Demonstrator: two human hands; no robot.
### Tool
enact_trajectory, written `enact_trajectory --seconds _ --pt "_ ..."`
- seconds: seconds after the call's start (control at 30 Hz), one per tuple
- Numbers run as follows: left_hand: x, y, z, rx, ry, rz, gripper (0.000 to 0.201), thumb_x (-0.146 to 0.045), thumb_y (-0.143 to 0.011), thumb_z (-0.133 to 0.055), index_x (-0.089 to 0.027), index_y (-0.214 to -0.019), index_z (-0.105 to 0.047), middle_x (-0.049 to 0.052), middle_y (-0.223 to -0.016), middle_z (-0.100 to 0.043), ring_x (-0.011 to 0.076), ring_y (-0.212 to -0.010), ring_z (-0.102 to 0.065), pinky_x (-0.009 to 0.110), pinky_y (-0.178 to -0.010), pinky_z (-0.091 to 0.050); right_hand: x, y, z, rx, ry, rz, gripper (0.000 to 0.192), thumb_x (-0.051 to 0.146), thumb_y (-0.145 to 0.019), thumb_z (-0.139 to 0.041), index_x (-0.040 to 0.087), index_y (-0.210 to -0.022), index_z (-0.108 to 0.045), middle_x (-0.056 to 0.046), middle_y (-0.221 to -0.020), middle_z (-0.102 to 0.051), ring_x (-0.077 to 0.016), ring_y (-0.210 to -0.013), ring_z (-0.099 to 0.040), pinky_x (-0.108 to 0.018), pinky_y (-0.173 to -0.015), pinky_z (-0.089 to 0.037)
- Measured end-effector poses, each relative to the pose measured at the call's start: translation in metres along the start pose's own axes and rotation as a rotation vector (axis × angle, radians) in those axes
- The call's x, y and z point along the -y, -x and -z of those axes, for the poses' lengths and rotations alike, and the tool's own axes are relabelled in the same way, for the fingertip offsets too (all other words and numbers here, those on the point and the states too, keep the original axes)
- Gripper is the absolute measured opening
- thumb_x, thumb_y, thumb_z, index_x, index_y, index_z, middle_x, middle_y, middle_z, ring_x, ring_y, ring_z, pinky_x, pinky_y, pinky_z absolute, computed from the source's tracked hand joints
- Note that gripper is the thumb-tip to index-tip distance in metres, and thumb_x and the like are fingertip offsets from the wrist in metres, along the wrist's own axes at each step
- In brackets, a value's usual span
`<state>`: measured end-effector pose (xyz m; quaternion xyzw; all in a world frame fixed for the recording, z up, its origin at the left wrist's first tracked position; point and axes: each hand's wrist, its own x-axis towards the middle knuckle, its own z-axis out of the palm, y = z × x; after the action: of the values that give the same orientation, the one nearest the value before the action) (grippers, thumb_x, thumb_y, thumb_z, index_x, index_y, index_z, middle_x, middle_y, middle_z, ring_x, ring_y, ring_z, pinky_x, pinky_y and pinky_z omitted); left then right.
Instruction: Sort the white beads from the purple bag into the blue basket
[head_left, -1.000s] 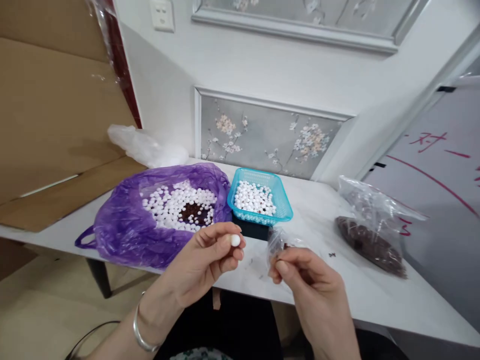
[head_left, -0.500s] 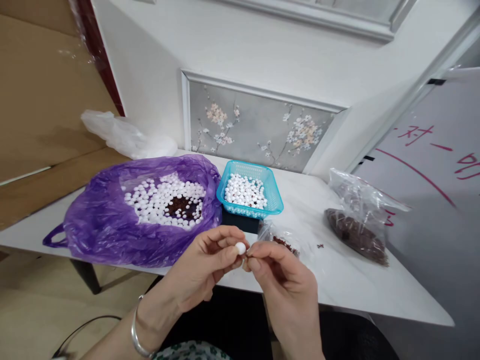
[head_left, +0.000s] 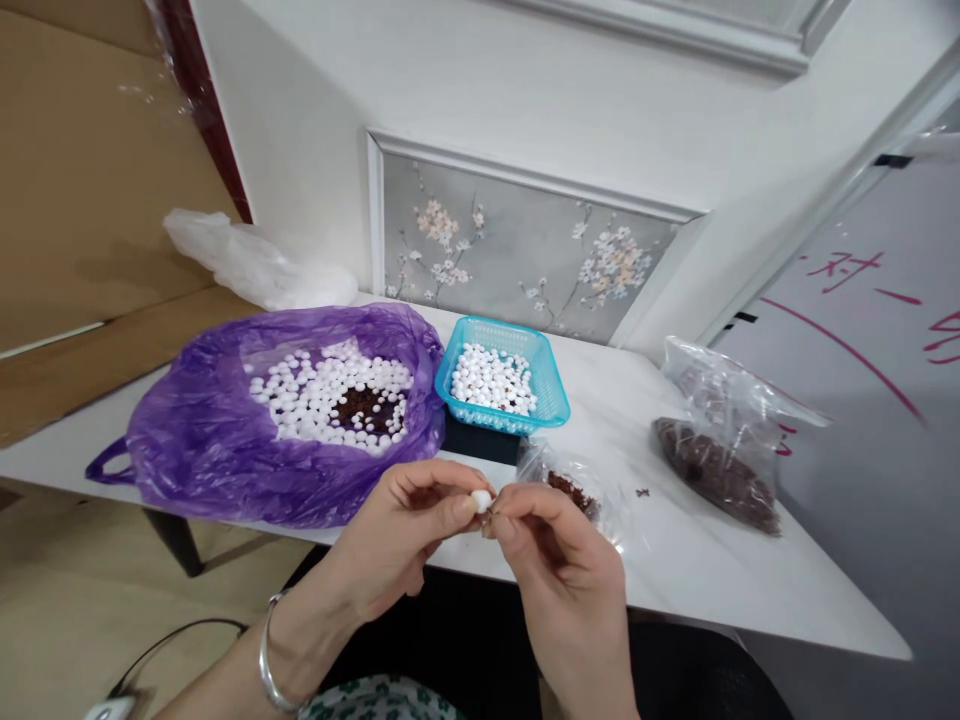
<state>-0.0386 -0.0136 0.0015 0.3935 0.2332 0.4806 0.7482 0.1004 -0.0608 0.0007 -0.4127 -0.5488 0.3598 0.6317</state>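
Staying pinched in left hand [head_left: 409, 535], white ball [head_left: 480, 499] (right hand [head_left: 559, 560] touching now).

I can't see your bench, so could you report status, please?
Left hand pinching white ball. Right hand pinching tiny dark piece against it. Nothing between them.

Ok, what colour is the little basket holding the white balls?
Turquoise blue basket, clearest in the head view.

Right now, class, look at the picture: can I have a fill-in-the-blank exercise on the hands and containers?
1. The left hand pinches a small ____ ball.
2. The basket holding white balls is ____ in colour.
3. The large bag on the table is ____.
4. The bracelet is on the ____ wrist.

Missing words: white; blue; purple; left
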Motion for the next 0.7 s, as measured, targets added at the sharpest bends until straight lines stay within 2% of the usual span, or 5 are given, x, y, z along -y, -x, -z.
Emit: enact_trajectory --seconds 0.17,0.33,0.47,0.57,0.7 --pt "-0.001 0.002 0.004 0.006 -0.094 -0.072 0.006 -0.018 -0.072 -0.080 -0.024 -0.076 -0.080 0.000 -0.080 -0.074 0.0116 -0.073 -0.066 0.021 -0.071 -0.052 0.000 0.000 -0.001 -0.008 -0.002 -0.025 0.010 0.017 -0.089 -0.063 0.024 -0.083 -0.066 0.002 -0.078 -0.063 -0.0117 -0.073 -0.059 -0.020 -0.066 -0.050" --pt "0.002 0.003 0.006 -0.073 -0.217 -0.076 0.006 -0.021 -0.070 -0.081 -0.022 -0.075 -0.079 0.004 -0.081 -0.075 0.0172 -0.076 -0.066 0.025 -0.066 -0.053 0.001 -0.002 -0.002 -0.014 0.088 -0.092 0.008 0.020 -0.087 -0.065 0.023 -0.079 -0.066 0.003 -0.072 -0.062 -0.0113 -0.067 -0.056 -0.019 -0.059 -0.047" --pt "0.005 0.002 0.002 -0.084 -0.084 -0.009 0.007 -0.023 -0.071 -0.081 -0.019 -0.077 -0.078 0.002 -0.076 -0.073 0.0128 -0.072 -0.065 0.021 -0.070 -0.053 0.001 -0.003 -0.002 -0.026 0.040 -0.161 0.003 0.022 -0.084 -0.068 0.024 -0.082 -0.067 0.004 -0.075 -0.066 -0.0112 -0.070 -0.061 -0.019 -0.065 -0.050" --pt "0.005 0.002 0.000 -0.094 0.093 0.060 0.008 -0.022 -0.075 -0.079 -0.019 -0.082 -0.077 -0.001 -0.077 -0.072 0.0066 -0.067 -0.063 0.015 -0.069 -0.053 0.000 -0.003 0.003 -0.051 -0.008 -0.180 0.008 0.024 -0.084 -0.068 0.026 -0.092 -0.067 0.003 -0.084 -0.068 -0.0121 -0.075 -0.065 -0.022 -0.072 -0.054" --pt "0.006 0.003 0.003 -0.099 0.167 0.094 0.012 -0.025 -0.076 -0.078 -0.016 -0.085 -0.077 0.001 -0.084 -0.071 0.0064 -0.072 -0.065 0.014 -0.072 -0.053 -0.005 -0.001 0.012 -0.087 0.054 -0.189 0.012 0.030 -0.087 -0.065 0.025 -0.097 -0.067 0.001 -0.085 -0.068 -0.0134 -0.074 -0.066 -0.025 -0.071 -0.055"
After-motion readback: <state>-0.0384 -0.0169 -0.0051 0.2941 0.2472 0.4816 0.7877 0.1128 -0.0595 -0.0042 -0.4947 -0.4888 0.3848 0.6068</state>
